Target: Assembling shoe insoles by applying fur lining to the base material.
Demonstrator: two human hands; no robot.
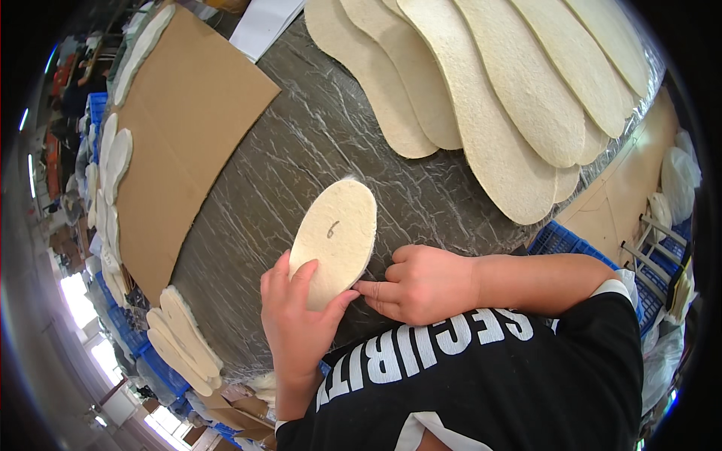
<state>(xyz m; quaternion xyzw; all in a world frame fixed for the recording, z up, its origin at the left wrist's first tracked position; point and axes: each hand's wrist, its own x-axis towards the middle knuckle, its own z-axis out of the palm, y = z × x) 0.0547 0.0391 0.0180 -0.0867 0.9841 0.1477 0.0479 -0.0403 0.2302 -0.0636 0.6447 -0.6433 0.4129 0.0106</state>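
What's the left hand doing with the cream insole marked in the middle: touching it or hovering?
Touching. The head view shows it plainly: a finger of the left hand presses onto the cream insole, over its lower face.

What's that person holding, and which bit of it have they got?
The left hand holds a cream, oval, felt-like insole by its lower end. The right hand is at its lower right edge; whether it grips there is unclear.
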